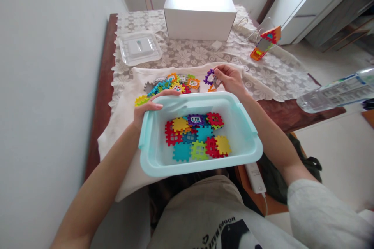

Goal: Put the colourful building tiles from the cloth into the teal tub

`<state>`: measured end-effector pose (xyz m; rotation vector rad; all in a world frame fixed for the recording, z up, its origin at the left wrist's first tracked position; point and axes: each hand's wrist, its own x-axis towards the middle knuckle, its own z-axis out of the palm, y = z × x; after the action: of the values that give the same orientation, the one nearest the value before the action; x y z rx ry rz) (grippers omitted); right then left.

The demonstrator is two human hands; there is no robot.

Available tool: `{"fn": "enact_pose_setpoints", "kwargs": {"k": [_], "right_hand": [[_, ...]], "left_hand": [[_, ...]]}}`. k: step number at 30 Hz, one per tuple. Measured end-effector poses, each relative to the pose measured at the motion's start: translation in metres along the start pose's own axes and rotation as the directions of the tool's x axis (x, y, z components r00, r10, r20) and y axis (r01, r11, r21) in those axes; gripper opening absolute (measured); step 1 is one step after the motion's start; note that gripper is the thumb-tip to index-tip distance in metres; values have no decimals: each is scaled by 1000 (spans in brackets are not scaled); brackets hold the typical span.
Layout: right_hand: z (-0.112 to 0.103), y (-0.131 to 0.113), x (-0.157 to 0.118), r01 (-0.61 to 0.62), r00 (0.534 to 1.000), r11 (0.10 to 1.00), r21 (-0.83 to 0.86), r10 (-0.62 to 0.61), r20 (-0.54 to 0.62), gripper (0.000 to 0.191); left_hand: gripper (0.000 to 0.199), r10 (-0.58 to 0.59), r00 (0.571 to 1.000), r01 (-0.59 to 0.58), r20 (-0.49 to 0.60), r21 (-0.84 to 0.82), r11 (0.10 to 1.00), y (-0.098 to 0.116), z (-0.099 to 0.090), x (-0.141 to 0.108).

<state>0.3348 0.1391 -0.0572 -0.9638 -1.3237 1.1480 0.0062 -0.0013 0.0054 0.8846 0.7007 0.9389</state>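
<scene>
My left hand [147, 108] is closed over the far left corner of a light teal plastic bin [201, 166], fingers outside and thumb over the rim. Inside the bin lie several notched building tiles, among them a yellow tile [223, 145], a green window tile [199, 150] and a purple window tile [195, 120]. Beyond the far rim, my right hand [231, 79] pinches a purple notched tile [209, 77]. Grey and orange pieces show just below those fingertips; whether they are held too I cannot tell. Left of it, a pile of tiles [177, 87] rests on white cloth.
A white box [200, 22] stands at the table's back. Left of it lies a clear lid [140, 48]. An assembled tile tower [265, 42] stands at the right, above a clear plastic bottle [336, 91]. A white power strip [255, 177] is beside my lap.
</scene>
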Motion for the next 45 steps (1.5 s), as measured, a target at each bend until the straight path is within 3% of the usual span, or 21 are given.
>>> {"fn": "enact_pose_setpoints", "kwargs": {"k": [5, 12, 16, 19, 22, 26, 30, 36, 41, 45], "right_hand": [[0, -8, 2, 24, 997, 987, 158, -11, -82, 52], [5, -27, -2, -68, 996, 932, 356, 83, -25, 37], [8, -39, -10, -40, 999, 903, 427, 39, 11, 30], [6, -47, -21, 14, 999, 878, 479, -34, 33, 31], [5, -55, -33, -29, 990, 858, 512, -45, 131, 47], [9, -66, -43, -138, 932, 917, 373, -7, 361, 67], [12, -74, -44, -93, 856, 982, 165, -6, 516, 71], [11, -74, -43, -25, 895, 998, 64, -6, 445, 84], [3, -43, -26, 134, 951, 952, -277, -45, 306, 62], [-9, -4, -8, 163, 906, 857, -489, 66, 419, 58]], "left_hand": [[66, 22, 999, -22, 50, -1, 1000, 2, 2, 2], [69, 1, 1000, -1, 20, -13, 1000, 2, 4, 1], [66, 11, 1000, -10, 26, -14, 1000, 2, 4, 1], [65, -5, 999, 5, 50, -16, 1000, 2, 1, 3], [60, -17, 999, 17, 41, -18, 1000, 1, -1, 3], [50, 20, 1000, -20, -11, 17, 1000, 0, 1, 0], [53, 11, 998, -9, -55, 37, 999, 3, 8, -4], [60, -6, 998, 9, -58, 37, 999, 3, 9, -6], [60, -23, 999, 24, -32, 31, 999, -2, 2, -3], [60, -15, 999, 16, -33, 24, 1000, -1, 2, -1]]}}
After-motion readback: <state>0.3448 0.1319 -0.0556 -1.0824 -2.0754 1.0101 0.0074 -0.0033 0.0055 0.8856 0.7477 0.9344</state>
